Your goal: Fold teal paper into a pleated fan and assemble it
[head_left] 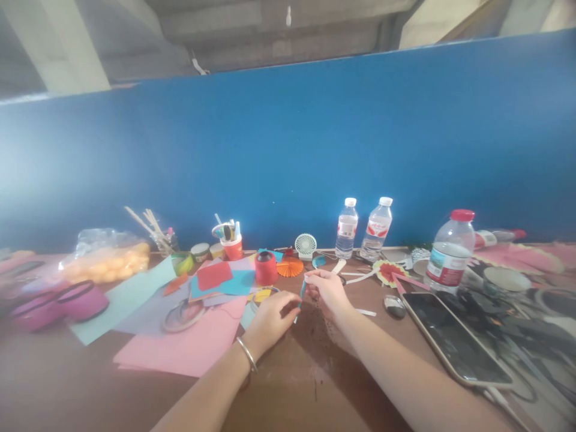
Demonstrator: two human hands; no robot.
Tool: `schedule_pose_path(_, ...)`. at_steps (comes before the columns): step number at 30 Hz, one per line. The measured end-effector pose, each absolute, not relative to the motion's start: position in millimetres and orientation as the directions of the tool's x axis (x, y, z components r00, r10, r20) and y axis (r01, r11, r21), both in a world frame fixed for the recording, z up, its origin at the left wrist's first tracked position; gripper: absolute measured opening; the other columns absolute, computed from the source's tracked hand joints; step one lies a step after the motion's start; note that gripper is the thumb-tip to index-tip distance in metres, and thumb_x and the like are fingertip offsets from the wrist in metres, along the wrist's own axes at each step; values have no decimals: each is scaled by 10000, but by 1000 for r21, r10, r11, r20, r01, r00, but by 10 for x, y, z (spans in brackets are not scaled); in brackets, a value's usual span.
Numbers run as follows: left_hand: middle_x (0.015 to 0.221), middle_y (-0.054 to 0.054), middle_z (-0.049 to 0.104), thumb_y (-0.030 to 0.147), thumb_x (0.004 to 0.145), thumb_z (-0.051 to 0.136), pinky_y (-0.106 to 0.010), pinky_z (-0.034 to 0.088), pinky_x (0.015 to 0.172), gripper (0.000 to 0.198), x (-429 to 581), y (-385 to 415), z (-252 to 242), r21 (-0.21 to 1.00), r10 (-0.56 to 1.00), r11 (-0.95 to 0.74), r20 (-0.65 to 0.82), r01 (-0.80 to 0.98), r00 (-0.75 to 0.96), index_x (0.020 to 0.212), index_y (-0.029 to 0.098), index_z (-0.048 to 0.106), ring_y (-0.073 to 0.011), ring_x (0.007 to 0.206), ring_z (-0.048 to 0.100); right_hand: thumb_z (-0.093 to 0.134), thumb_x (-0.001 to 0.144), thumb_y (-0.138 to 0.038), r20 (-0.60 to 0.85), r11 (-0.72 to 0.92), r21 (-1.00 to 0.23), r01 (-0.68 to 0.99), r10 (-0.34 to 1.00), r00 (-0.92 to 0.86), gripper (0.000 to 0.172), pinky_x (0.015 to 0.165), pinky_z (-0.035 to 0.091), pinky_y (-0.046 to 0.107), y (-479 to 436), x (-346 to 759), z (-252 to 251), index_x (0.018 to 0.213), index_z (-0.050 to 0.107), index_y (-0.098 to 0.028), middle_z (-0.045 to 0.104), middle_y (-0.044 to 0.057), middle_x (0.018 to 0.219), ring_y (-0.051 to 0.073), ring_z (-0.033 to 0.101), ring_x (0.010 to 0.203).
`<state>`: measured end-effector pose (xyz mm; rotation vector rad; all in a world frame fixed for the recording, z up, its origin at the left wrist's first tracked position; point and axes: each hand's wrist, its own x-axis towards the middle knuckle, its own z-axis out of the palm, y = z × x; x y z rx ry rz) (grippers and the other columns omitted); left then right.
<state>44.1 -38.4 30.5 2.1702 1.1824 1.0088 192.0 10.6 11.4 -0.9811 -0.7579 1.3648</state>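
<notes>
Between my two hands runs a narrow blue-green strip (303,290), held upright over the brown table (288,372). My left hand (274,313), with a silver bangle on the wrist, pinches its lower end. At the upper end, my right hand (324,289) closes thumb and fingers around it; a small white tip shows there. Whether the strip is paper or something else is too blurred to tell. Just beyond the hands lies an orange folded paper fan (290,267), beside a red round container (266,268). Pink paper (189,342) spreads left of my left hand.
Two water bottles (346,231) stand behind my right hand, and a larger red-capped bottle (451,252) is farther right. A smartphone (454,336) lies near my right forearm. A small white fan (305,245), a cup of pens (233,247) and purple tape rolls (83,300) also stand about.
</notes>
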Motion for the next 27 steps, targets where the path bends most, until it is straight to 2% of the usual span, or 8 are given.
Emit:
schedule_pose_path(4, 748, -10, 601, 202, 684, 504, -250, 400, 660, 158, 452, -383, 286, 705, 863, -501, 364, 502, 350, 820, 209, 585, -150, 685, 533, 639, 488, -161, -89, -44, -890, -454, 993, 78, 134, 462, 426, 214, 91, 1916, 117, 608, 582, -142, 535, -26, 491, 77, 495, 437)
schedule_pose_path(8, 760, 2, 578, 171, 680, 493, -227, 415, 629, 398, 459, -367, 250, 791, 888, -438, 306, 428, 344, 1074, 222, 480, -124, 658, 528, 637, 488, -158, -70, -31, -889, -456, 995, 68, 128, 462, 415, 213, 68, 1912, 139, 602, 582, -139, 533, -30, 481, 80, 500, 438)
schedule_pose_path(11, 746, 10, 565, 163, 680, 476, -215, 413, 605, 491, 453, -356, 235, 796, 881, -437, 285, 418, 378, 1162, 241, 423, -113, 638, 508, 636, 485, -158, -63, -36, -899, -437, 997, 46, 133, 467, 414, 225, 70, 1915, 139, 607, 586, -142, 545, -26, 481, 93, 508, 443)
schedule_pose_path(19, 776, 11, 570, 165, 673, 473, -219, 407, 618, 517, 441, -348, 234, 780, 875, -444, 271, 442, 401, 1180, 252, 425, -110, 640, 497, 623, 508, -165, -48, -30, -912, -410, 998, 32, 119, 460, 406, 218, 82, 1914, 92, 622, 593, -148, 565, -19, 500, 92, 503, 447)
schedule_pose_path(27, 820, -8, 580, 154, 670, 475, -218, 404, 611, 534, 431, -343, 230, 741, 864, -467, 267, 482, 426, 1193, 240, 413, -116, 643, 504, 619, 486, -124, -93, -69, -912, -404, 995, 41, 68, 431, 395, 220, 93, 1895, 102, 541, 586, -145, 552, -20, 444, 91, 483, 410)
